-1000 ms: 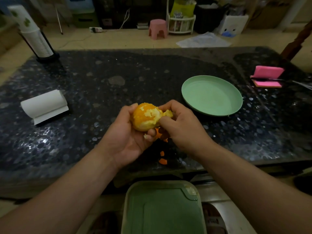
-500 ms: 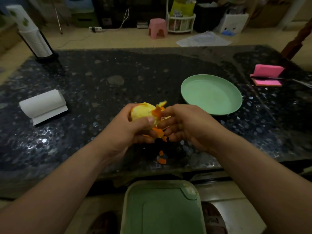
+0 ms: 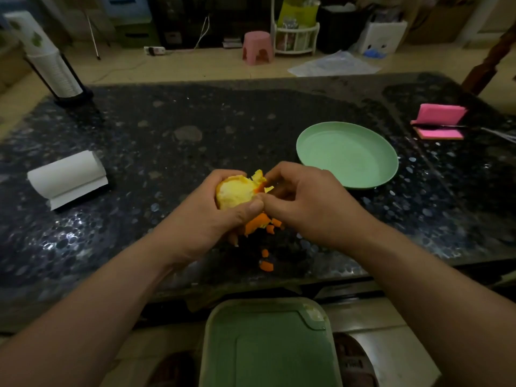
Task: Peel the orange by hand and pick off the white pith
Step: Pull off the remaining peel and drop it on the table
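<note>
Pith-pale orange, mostly stripped, sat cupped in the closed left hand above the table's 6 o'clock edge; right hand pinched a clinging peel flap, with pith left to pick.

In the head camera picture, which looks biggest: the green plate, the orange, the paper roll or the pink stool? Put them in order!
As they look here:
1. green plate
2. paper roll
3. orange, partly hidden by the left hand
4. pink stool; it looks small only because it stands far back.
</note>
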Available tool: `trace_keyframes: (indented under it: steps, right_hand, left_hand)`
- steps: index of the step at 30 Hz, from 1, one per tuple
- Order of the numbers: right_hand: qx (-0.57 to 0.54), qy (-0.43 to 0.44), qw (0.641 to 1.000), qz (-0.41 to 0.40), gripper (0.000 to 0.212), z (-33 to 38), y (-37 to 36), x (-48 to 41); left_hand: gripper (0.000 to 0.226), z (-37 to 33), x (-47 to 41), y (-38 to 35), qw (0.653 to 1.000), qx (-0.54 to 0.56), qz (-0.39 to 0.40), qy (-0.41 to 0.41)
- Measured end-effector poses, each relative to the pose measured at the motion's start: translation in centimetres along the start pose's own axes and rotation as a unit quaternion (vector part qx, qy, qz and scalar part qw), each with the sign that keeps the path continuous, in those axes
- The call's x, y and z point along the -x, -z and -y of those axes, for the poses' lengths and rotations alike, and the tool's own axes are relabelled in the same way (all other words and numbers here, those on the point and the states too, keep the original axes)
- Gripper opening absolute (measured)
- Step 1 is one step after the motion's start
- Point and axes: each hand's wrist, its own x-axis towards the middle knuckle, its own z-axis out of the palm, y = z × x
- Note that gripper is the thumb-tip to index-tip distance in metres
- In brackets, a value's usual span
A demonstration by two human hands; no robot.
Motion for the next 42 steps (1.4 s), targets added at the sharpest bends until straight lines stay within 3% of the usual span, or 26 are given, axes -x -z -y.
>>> trace_keyframes:
  steps: [6, 10, 21, 26, 29, 33, 38, 42]
  right_hand:
    - [0.098, 0.027, 0.995, 0.021, 0.013, 0.1, 0.2, -0.1]
    - [0.11, 0.034, 0.993, -0.035, 0.014, 0.1, -0.7, -0.2]
    - [-0.041, -0.026, 0.998, -0.047, 0.014, -0.4, -2.0, -0.7]
    - [-0.123, -0.037, 0.992, 0.014, 0.019, -0.3, -1.7, -0.5]
    - [-0.093, -0.026, 0.995, 0.037, 0.021, -0.1, -1.3, -0.4]
    - [-0.026, -0.005, 1.0, -0.01, 0.018, -0.3, -1.9, -0.6]
    - [-0.071, -0.008, 0.997, -0.027, 0.019, -0.4, -2.3, -0.8]
    - [-0.113, -0.022, 0.993, 0.021, 0.019, -0.1, -1.5, -0.6]
  left_hand:
    - [0.053, 0.0, 0.2, 0.5, 0.994, -0.103, 0.042, -0.014]
    - [0.052, 0.2, 0.0, 0.1, 0.992, -0.113, 0.03, -0.04]
    - [0.052, 0.3, 0.0, 0.5, 0.992, -0.117, 0.016, -0.042]
    - [0.05, 0.1, 0.2, 0.9, 0.994, -0.101, 0.011, -0.043]
    - [0.051, 0.0, 0.3, 0.8, 0.994, -0.097, 0.02, -0.046]
    - [0.051, 0.1, 0.3, 0.4, 0.991, -0.121, 0.022, -0.054]
    - [0.049, 0.0, 0.3, 0.2, 0.99, -0.124, 0.009, -0.063]
    - [0.049, 0.1, 0.3, 0.6, 0.992, -0.111, 0.001, -0.065]
